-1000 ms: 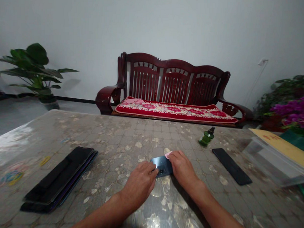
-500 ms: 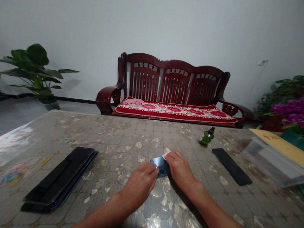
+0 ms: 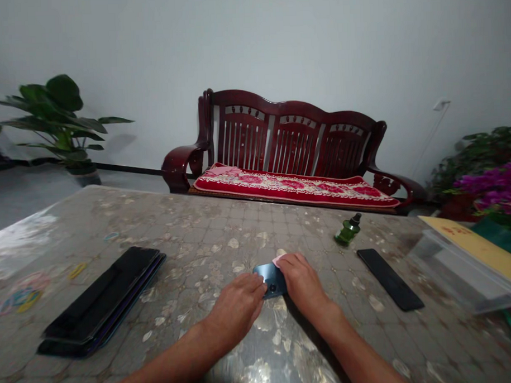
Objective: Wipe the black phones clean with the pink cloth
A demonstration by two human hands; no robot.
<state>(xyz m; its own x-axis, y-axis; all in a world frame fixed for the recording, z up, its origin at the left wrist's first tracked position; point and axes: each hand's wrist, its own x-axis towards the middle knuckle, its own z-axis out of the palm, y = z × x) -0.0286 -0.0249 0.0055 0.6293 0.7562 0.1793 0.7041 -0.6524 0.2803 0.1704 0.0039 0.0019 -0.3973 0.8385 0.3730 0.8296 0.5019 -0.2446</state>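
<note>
A blue smartphone (image 3: 274,281), its camera side up, lies on the table between my two hands. My left hand (image 3: 241,295) grips the phone's left end with closed fingers. At the other end, my right hand (image 3: 299,276) holds a small pink cloth (image 3: 278,260) against the phone; most of the cloth is hidden under the fingers. To the left rests a stack of black-screened smartphones (image 3: 104,297). A single black phone (image 3: 390,279) lies to the right, and behind it stands a green spray bottle (image 3: 348,229) with a black top.
The table (image 3: 189,222) has a patterned, glossy cover. Several rubber bands (image 3: 24,294) lie at its left. A clear plastic box (image 3: 455,276) with a yellow envelope (image 3: 477,248) on top stands at the right. Beyond are a wooden bench (image 3: 274,135) and a potted plant (image 3: 64,120).
Hands, phone and cloth stay in nearly the same place. Only a very slight shift of the view shows.
</note>
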